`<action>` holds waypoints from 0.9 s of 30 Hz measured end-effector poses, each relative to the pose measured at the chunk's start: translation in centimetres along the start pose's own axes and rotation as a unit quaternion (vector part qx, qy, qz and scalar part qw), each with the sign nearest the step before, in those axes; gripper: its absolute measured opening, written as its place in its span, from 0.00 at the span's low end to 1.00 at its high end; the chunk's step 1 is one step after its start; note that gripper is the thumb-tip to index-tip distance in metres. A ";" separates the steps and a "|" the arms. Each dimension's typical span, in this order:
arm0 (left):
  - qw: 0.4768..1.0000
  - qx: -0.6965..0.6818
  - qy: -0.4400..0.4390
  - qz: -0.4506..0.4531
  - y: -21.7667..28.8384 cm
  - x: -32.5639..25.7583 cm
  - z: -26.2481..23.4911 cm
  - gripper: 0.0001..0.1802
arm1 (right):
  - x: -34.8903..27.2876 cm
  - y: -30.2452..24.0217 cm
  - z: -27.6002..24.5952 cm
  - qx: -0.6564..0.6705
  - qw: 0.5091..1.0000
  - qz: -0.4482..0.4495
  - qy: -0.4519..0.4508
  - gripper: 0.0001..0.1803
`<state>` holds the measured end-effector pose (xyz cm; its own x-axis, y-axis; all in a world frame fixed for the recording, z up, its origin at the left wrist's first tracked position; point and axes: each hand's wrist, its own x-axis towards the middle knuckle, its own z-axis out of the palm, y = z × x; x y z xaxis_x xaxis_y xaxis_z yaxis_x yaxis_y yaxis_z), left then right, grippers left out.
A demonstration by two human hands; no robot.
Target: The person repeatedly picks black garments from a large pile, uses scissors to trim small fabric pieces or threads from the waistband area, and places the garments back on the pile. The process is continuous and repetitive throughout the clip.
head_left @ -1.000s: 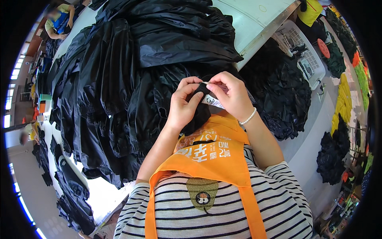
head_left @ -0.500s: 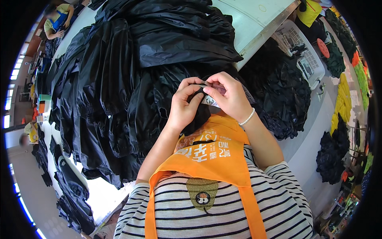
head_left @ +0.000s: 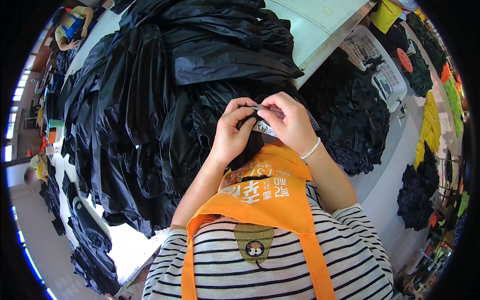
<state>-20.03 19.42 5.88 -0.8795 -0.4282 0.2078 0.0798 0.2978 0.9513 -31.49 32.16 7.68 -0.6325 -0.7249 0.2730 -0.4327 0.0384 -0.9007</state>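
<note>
Both my hands meet in the middle, just above my orange apron [head_left: 265,165]. My left hand [head_left: 232,132] pinches the edge of a black garment [head_left: 251,147] between bent fingers and thumb. Close against it, my right hand [head_left: 290,122] grips the same black edge, thumb and fingertips pressed together. A white printed label [head_left: 264,128] hangs below the right thumb, partly covered by the fingers. The exact fold between the fingertips is hidden. Beyond my hands lies a large heap of shiny black garments [head_left: 215,65] with gathered elastic edges.
The heap rests on a pale table [head_left: 320,25]. To the right, more black fabric [head_left: 345,110] sits beside a white plastic basket [head_left: 390,80]. Yellow cloth [head_left: 429,127] and a black bundle [head_left: 417,192] lie farther right. A person in a blue apron [head_left: 75,27] is at far left.
Almost nothing differs. My hands stay on the black garment's edge, with only slight finger shifts.
</note>
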 end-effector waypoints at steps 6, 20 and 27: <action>1.000 -0.003 0.004 0.000 0.0 -0.1 -0.1 0.08 | -0.1 1.7 0.3 0.035 0.998 0.013 0.050 0.10; 0.995 0.103 0.016 -0.008 1.8 -0.4 1.6 0.13 | 0.0 1.4 -0.1 0.207 0.966 0.156 0.005 0.14; 0.995 -0.069 0.026 -0.063 -0.5 -0.6 0.8 0.12 | 0.7 2.5 1.0 0.101 0.987 0.093 0.083 0.12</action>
<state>-19.96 20.23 5.12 -0.8609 -0.5001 0.0932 0.0370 0.1213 0.9919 -32.42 31.05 5.26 -0.7921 -0.5956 0.1335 -0.1729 0.0092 -0.9849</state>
